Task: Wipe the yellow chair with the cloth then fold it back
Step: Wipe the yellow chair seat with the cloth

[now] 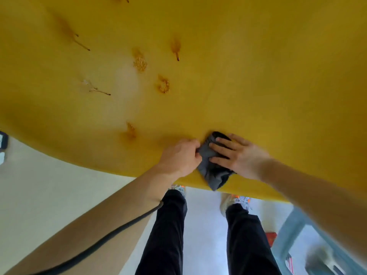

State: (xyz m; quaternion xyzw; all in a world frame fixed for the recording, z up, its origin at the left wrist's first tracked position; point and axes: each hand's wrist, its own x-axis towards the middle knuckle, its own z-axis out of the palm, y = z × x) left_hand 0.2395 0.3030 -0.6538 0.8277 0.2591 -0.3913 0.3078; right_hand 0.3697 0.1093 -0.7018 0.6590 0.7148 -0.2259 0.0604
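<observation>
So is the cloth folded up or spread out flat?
Folded up: the cloth is a small bunched wad under the right hand, with layers showing.

a pale glossy floor (204,225), a thin dark cable (111,237) running across it, a small red object (271,238) beside a light blue plastic frame (292,233).

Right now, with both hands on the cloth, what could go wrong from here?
The cloth is bunched at the yellow chair's near edge, one corner overhanging; it could slip off. The brown drips and beaded spots lie well away from it, so they may be missed or smeared. The left hand pinches while the right hand presses flat.
</observation>
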